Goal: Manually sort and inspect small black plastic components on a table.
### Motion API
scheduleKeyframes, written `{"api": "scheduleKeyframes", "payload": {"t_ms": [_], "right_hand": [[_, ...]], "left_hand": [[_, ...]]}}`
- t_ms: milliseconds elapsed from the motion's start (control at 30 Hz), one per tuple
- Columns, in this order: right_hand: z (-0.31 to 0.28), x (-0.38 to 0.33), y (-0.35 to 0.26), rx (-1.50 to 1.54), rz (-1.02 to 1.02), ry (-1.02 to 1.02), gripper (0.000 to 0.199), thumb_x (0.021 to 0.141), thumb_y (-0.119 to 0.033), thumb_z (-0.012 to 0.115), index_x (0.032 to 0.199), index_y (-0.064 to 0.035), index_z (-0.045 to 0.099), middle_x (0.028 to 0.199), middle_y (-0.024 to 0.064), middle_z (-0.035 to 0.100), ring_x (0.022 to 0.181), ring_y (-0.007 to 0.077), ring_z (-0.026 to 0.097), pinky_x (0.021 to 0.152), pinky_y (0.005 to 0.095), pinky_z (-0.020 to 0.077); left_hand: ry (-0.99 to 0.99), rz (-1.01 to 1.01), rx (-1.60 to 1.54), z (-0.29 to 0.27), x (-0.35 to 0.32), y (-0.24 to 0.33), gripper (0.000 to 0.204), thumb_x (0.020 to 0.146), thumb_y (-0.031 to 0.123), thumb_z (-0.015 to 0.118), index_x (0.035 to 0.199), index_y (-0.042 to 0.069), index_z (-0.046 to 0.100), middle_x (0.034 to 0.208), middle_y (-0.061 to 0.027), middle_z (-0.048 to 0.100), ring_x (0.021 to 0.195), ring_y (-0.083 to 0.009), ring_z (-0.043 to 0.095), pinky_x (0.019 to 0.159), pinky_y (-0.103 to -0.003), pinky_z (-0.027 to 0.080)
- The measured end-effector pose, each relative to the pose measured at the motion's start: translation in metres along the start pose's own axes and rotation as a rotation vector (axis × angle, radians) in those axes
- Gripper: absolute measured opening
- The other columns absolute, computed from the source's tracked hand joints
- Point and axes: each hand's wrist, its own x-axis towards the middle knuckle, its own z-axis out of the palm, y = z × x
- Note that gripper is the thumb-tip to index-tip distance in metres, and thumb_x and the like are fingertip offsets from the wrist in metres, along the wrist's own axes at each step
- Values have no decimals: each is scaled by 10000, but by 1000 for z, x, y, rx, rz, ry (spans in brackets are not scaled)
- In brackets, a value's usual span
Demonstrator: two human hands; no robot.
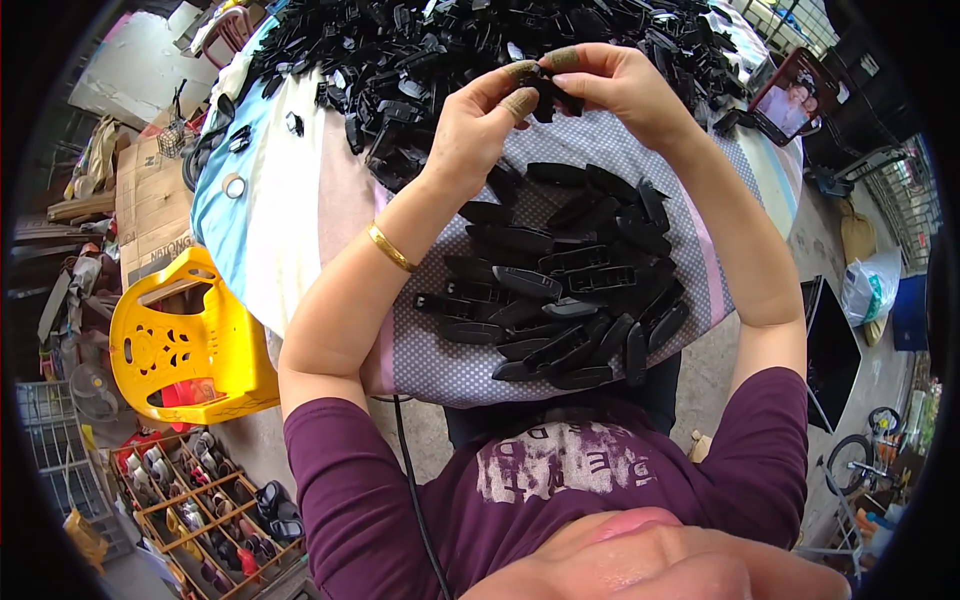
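Observation:
At the far side of the cloth-covered table (320,200), both my hands meet over a small black plastic part (545,100). My left hand (470,140) pinches it from the left, and my right hand (635,95) grips it from the right. Tan coverings wrap several of my fingertips. The fingers partly hide the part, so its exact kind does not show. Just beyond them spreads a big heap of loose black plastic pieces (430,55). Nearer to me lies a smaller pile of long, rounded black plastic pieces (570,285), some with their hollow side up.
A phone (790,105) showing a picture stands at the table's right edge. A tape roll (234,186) lies on the left side of the cloth. Left of the table stand a yellow plastic chair (180,340) and a wooden shoe rack (205,500). A black cable (408,470) hangs near my left side.

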Motion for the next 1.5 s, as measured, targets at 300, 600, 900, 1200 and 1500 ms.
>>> {"api": "scheduleKeyframes", "payload": {"t_ms": [300,600,900,1200,1500], "right_hand": [[6,-11,0,-236,-383,-44,192,827,-29,567,1011,3,608,929,68,627,856,119,592,800,228,471],[4,-13,2,-256,-285,54,198,834,-102,585,1008,-11,618,884,61,637,843,123,598,789,235,479],[11,-15,4,-151,-238,72,210,847,-114,570,1029,-19,614,864,47,632,783,96,590,710,223,493],[24,-18,6,-130,-236,178,202,849,-71,559,1032,5,600,867,49,626,765,83,578,665,203,488],[34,-19,7,-539,-477,342,175,795,-92,622,937,5,589,860,64,592,737,120,586,623,221,487]], "left_hand": [[-41,-149,-158,-8,1,15,201,885,164,515,1025,29,567,860,-44,601,648,-134,601,514,-191,459],[-125,-91,-124,-2,-1,24,297,843,81,546,1103,-59,516,1000,-129,595,853,-195,613,804,-289,501],[0,40,154,-1,-5,18,239,803,35,599,1037,-16,601,832,-32,630,712,-60,543,629,-179,438],[58,37,4,-1,-3,9,266,788,43,622,1047,-14,602,835,-42,639,710,-77,564,651,-191,454],[53,-26,-90,8,-7,11,283,845,107,572,1106,-1,563,992,-55,608,822,-88,552,739,-202,446]]}}
